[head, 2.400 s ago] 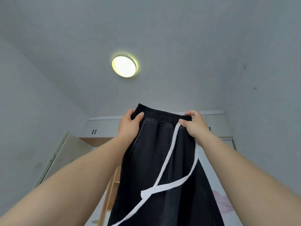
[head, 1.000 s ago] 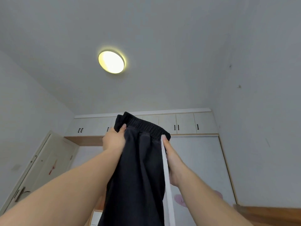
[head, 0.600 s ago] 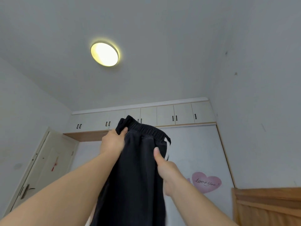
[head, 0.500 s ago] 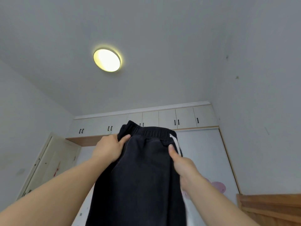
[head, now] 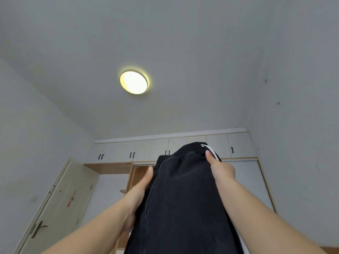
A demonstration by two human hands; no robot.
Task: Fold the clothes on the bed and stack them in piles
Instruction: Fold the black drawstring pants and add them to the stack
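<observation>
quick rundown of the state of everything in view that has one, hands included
black trousers: held up in the air, hanging down, waistband at top
white drawstring: loose at the waistband, by the right thumb
left hand: fingers straight along the trousers' left edge
right hand: grips the waistband, thumb in front
ceiling light: on
upper cabinets: doors closed
door: appears ajar

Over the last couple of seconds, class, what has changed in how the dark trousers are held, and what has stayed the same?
The left hand has slid off the waistband and down the side seam of the black trousers. The white drawstring, earlier dangling across the front, now peeks out only beside the right hand. That hand still grips the waistband, and the trousers stay held up.
</observation>
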